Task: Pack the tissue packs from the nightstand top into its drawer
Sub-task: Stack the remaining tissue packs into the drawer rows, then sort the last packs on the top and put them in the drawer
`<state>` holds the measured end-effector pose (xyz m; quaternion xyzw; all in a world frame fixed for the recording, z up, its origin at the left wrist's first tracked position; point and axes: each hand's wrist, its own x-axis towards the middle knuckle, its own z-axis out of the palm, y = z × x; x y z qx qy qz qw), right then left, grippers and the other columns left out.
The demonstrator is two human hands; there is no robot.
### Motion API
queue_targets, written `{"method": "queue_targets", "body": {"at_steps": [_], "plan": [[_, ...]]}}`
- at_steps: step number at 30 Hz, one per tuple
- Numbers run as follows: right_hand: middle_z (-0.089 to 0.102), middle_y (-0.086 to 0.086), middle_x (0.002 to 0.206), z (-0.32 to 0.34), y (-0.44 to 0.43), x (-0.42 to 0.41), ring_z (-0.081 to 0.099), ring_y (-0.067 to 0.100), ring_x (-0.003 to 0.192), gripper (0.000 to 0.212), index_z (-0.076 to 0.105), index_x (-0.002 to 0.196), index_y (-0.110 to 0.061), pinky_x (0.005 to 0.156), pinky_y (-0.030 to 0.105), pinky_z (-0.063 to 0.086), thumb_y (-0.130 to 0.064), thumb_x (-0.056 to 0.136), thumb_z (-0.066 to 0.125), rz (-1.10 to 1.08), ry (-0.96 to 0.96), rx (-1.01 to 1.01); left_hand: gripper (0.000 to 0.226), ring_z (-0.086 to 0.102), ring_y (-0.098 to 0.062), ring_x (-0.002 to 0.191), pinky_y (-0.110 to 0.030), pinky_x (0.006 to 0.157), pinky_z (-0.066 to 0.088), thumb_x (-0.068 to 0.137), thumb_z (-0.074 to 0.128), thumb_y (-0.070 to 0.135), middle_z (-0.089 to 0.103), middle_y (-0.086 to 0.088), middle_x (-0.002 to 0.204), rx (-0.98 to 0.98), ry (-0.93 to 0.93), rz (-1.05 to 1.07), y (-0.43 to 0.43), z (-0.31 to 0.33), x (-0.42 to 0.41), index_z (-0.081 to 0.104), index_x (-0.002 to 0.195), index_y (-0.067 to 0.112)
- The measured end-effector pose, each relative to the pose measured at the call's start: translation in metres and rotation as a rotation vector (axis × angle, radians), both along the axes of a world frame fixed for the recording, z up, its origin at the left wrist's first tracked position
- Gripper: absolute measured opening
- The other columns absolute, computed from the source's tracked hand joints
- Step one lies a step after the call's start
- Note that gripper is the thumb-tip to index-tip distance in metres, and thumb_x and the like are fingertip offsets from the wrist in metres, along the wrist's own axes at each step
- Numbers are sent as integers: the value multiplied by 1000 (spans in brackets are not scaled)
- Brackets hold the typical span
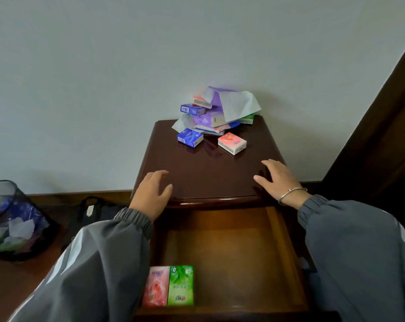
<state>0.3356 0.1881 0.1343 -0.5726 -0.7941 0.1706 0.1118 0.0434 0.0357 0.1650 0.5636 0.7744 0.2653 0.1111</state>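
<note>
Pale wall behind nightstand (210,173). Tissue packs (216,117) heaped at nightstand's back edge. Drawer (278,252) open, pink pack (155,285) and green pack (180,284) inside. Left hand (151,194), right hand (278,180) over nightstand front, fingers relaxed, holding nothing.

On my feed, a plain pale wall (127,66) fills the whole upper half of the view. Along its foot runs a dark wooden baseboard (57,195). Far left, a black mesh waste bin (17,228) stands on the reddish-brown wooden floor (10,287). Through the mesh I can make out a blue liner, some crumpled white scraps and a bit of green lower down. Just right of the bin, against the baseboard, lies a black bag (96,212) with a loop handle and a small white tag (89,210) on it. At the right edge a dark brown wooden panel (383,147) rises at a slant; I cannot tell what it belongs to.
</note>
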Motion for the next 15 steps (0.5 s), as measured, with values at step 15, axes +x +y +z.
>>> {"method": "queue_targets", "body": {"at_steps": [15], "plan": [[7,-9,158,-29,25,-21,3,16,146,77,8,146,-41,116,48,8,-75,77,3,-25,-269,105,54,44,-30,125,-47,102,38,90,58,32,45,-10,138,91,182,-88,171,6,-34,43,139,12]]}}
